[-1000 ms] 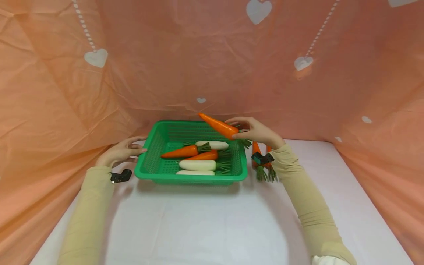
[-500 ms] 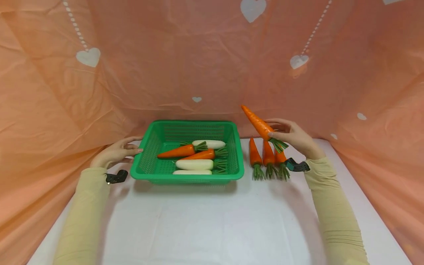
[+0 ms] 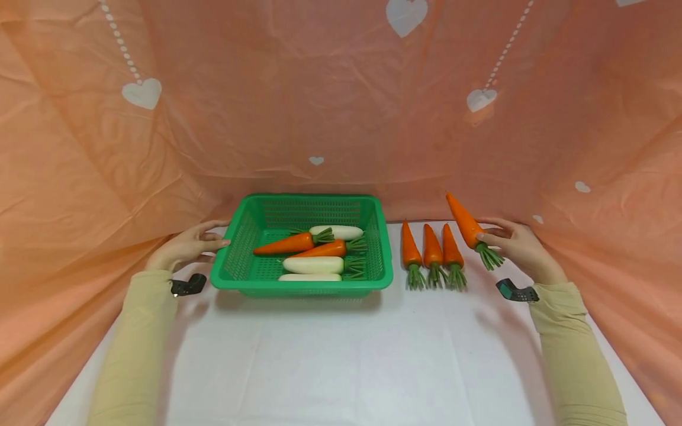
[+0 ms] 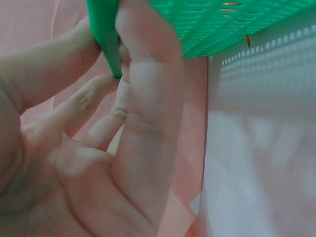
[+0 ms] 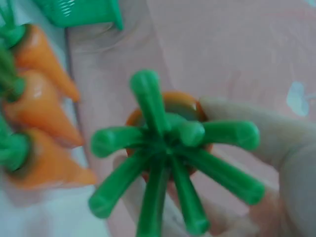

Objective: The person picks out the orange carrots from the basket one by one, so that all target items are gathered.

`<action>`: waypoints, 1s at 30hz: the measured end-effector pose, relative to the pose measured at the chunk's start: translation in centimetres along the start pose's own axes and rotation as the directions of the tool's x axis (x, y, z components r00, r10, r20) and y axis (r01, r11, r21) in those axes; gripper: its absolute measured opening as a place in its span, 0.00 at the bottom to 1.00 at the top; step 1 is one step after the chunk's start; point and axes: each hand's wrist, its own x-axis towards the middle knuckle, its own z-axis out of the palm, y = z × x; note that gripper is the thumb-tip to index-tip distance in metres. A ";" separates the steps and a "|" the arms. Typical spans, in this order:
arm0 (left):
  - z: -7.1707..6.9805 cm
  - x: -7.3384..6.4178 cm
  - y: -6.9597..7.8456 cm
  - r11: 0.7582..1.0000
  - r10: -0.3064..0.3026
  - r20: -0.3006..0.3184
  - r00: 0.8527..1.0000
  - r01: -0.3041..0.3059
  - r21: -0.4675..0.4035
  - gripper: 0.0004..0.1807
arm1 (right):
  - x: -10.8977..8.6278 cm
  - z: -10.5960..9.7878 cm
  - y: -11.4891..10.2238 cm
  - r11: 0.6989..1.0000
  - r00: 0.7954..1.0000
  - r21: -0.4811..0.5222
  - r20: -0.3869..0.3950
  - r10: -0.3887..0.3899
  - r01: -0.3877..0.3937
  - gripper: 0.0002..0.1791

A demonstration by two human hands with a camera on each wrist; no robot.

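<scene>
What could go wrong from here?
The right hand holds the carrot near its leafy end, so it might swing or slip. Lowered close to the three carrots, it could nudge the nearest. The left hand holds the basket by its rim; a tug might shift it.

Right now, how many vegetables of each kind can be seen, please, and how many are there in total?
Carrots: 6 (1 in the right hand, 3 on the table, 2 in the basket)
White radishes: 3 (all in the basket)
Total: 9 visible
</scene>
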 end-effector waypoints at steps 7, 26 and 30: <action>0.1 -0.3 0.0 1.000 -0.012 -0.018 1.000 0.012 -0.003 0.40 | -0.5 0.6 3.2 0.961 0.989 0.243 -0.031 0.142 -0.130 0.30; -0.1 0.3 0.0 1.000 -0.009 -0.008 1.000 0.009 -0.013 0.39 | 0.4 2.1 5.9 0.965 0.963 0.117 -0.106 0.247 -0.234 0.38; -0.2 0.1 -0.1 1.000 -0.006 0.002 1.000 0.006 -0.024 0.40 | 0.6 2.2 5.8 0.968 0.961 0.030 -0.110 0.252 -0.250 0.38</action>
